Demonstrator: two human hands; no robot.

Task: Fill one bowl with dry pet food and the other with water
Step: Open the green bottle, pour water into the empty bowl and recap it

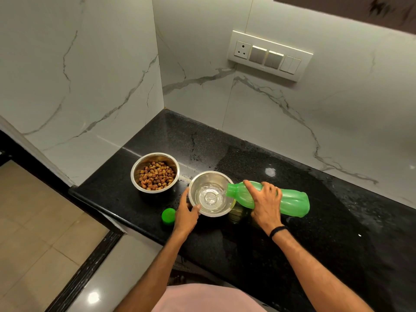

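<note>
water step under way; food step looks done. far bowl (155, 172) on the tabletop (258, 239) holds kibble (156, 176). near bowl (211, 194) just beside it holds shallow water, a thin stream running in from the green bottle (290, 200). right hand (264, 199) wraps the bottle, tipped nearly flat, mouth over the rim. left hand (186, 211) pinches the near rim, thumb and fingers steadying. cap (168, 216) lies by the left hand. next, likely: watch the level, then right the bottle.
</note>
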